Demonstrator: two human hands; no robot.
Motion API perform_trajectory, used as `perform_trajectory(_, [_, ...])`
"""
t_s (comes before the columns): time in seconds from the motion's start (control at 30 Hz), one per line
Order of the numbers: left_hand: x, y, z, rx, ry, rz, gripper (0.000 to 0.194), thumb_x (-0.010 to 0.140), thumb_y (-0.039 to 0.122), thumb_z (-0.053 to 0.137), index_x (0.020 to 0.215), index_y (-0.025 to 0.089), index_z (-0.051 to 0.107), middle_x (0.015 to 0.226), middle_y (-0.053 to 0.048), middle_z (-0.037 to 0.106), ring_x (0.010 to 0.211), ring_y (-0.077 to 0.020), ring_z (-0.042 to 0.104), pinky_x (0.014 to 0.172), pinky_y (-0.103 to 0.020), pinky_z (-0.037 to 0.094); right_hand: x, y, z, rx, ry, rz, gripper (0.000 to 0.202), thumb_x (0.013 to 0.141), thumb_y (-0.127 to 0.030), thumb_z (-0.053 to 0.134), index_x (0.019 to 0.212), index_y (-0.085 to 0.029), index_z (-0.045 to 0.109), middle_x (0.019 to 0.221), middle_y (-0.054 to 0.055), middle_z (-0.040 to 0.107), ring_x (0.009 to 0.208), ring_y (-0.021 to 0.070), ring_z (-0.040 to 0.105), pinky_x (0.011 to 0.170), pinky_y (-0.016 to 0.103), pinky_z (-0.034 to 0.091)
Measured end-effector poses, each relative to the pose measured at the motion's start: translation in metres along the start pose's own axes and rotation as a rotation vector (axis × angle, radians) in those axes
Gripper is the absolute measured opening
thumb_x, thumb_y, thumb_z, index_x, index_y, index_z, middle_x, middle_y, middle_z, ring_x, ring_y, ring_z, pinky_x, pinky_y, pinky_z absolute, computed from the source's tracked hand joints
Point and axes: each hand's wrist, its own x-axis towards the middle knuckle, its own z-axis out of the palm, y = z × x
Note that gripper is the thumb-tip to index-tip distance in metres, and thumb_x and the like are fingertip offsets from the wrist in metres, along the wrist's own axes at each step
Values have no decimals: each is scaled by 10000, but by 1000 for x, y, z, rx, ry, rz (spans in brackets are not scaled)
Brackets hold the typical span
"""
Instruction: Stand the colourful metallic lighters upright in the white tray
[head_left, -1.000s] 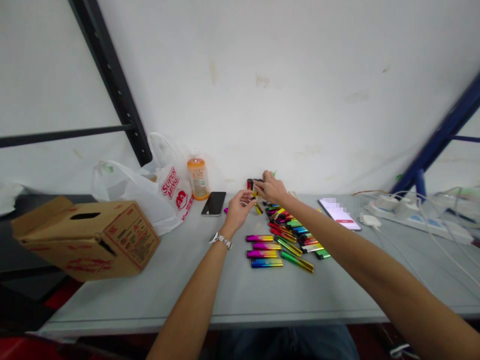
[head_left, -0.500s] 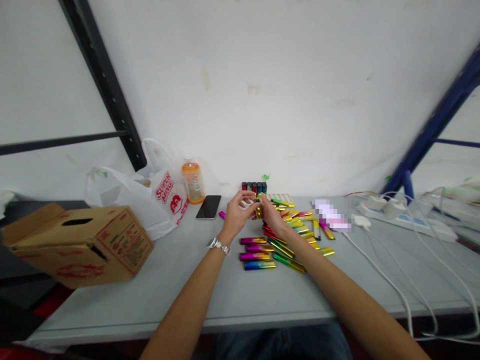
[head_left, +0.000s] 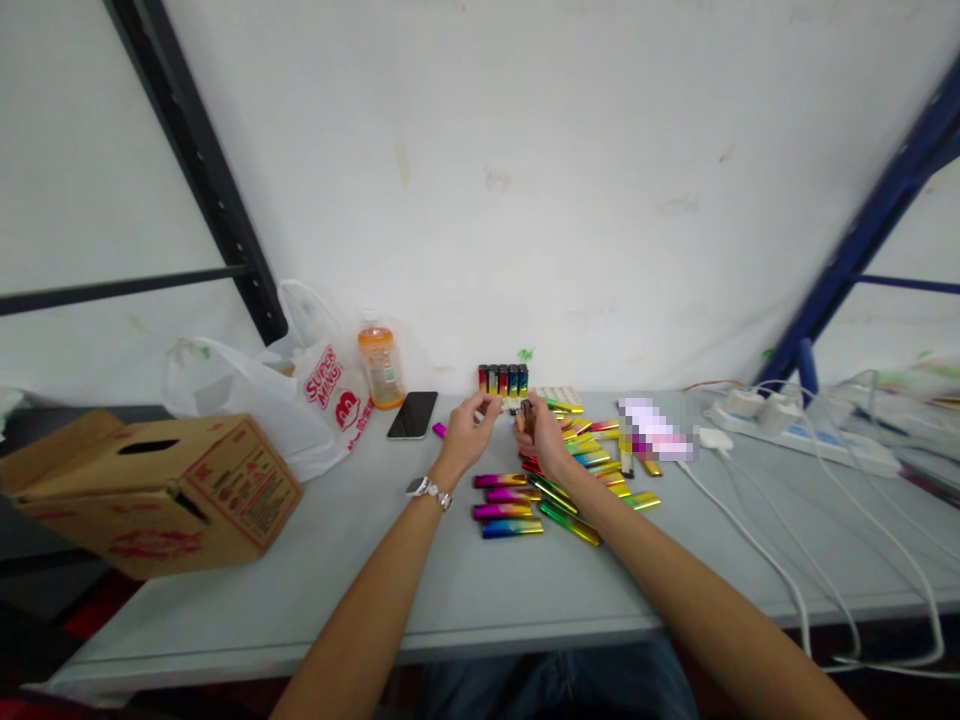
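My left hand [head_left: 469,432], with a silver watch at the wrist, has thumb and forefinger pinched together. Whatever sits between those fingertips is too small to make out. Just to its right, my right hand [head_left: 543,438] is wrapped around a lighter [head_left: 526,408], whose dark top shows above the fingers. Behind both hands a row of lighters [head_left: 503,380] stands upright by a pale holder [head_left: 553,393]. Several shiny lighters [head_left: 511,511] lie side by side in front of the hands. A loose pile of multicoloured lighters [head_left: 596,458] spreads out right of my right hand, partly covered by my forearm.
A black phone [head_left: 413,415] and an orange-capped bottle [head_left: 381,365] are at the back left, beside a white plastic bag [head_left: 300,400] and a cardboard box [head_left: 161,495]. To the right lie a blurred-out item [head_left: 654,428], a power strip [head_left: 810,440] and white cables.
My hands have drawn apart from each other, the left a little leftward. The lighter stays with my right hand. The whole view has shifted slightly.
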Motion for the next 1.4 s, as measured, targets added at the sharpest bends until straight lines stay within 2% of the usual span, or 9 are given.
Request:
perform_trajectory(0.23, [2, -14, 1, 125, -25, 27, 370, 952, 461, 454, 864, 187, 685, 847, -37, 733, 786, -166, 638, 689, -255, 461, -4, -3, 4, -44, 128, -90, 483, 890, -563, 340, 531, -239, 338, 411, -62, 243, 353, 81, 154, 358, 227, 105])
perform_trajectory(0.57, [0, -12, 3, 167, -50, 39, 372, 961, 452, 436, 862, 195, 686, 850, -36, 731, 789, -166, 634, 681, -257, 453, -7, -2, -1, 47, 13, 4, 621, 797, -789, 366, 529, -230, 349, 413, -78, 221, 368, 67, 138, 385, 232, 90])
perform_trajectory(0.8, [0, -14, 4, 180, -51, 32, 360, 956, 438, 442, 844, 196, 684, 846, -35, 729, 781, -165, 630, 687, -262, 445, -3, 1, 0, -12, 63, 4, 530, 872, -632, 354, 518, -238, 348, 407, -69, 224, 360, 77, 125, 374, 239, 94])
perform_trajectory(0.93, [-1, -16, 4, 224, -68, 25, 347, 957, 424, 440, 854, 198, 683, 860, -41, 723, 815, -180, 631, 760, -292, 457, -2, 4, 1, -106, 109, -109, 514, 895, -580, 349, 511, -238, 363, 405, -52, 278, 341, 84, 196, 355, 235, 141])
perform_trajectory(1.03, [-6, -19, 3, 371, -32, -9, 300, 941, 402, 473, 888, 198, 687, 965, -70, 711, 958, -227, 615, 892, -361, 447, -4, 5, 2, -91, 84, -98, 512, 901, -614, 345, 569, -229, 409, 403, -66, 289, 333, 78, 211, 345, 219, 154])
perform_trajectory(1.1, [-10, -22, 2, 503, -8, -62, 290, 923, 409, 502, 932, 190, 692, 1060, -108, 688, 1066, -279, 581, 964, -429, 413, -5, 5, 3, -52, 27, -91, 505, 894, -668, 344, 690, -224, 474, 421, -85, 320, 326, 73, 217, 336, 206, 166])
perform_trajectory(1.2, [-16, -28, 2, 617, -41, -134, 348, 918, 439, 512, 1033, 161, 687, 1140, -154, 659, 1130, -316, 557, 1030, -483, 362, -4, 6, 2, -74, -34, -210, 435, 836, -675, 514, 909, -248, 477, 519, -100, 477, 339, 74, 327, 343, 197, 262])
perform_trajectory(1.3, [-19, -31, 3, 653, -133, -146, 373, 937, 397, 488, 1115, 121, 664, 1143, -171, 655, 1127, -300, 572, 1051, -453, 360, 5, 7, -2, -148, -63, -340, 431, 784, -610, 644, 934, -250, 461, 645, -64, 614, 474, 107, 537, 478, 235, 446])
perform_trajectory(1.4, [-22, -32, 3, 613, -217, -102, 318, 940, 280, 467, 1116, 97, 659, 1129, -176, 651, 1113, -285, 585, 1031, -414, 396, 21, 7, -7, -244, -87, -440, 395, 784, -548, 675, 937, -231, 497, 693, -19, 666, 640, 150, 634, 665, 297, 511])
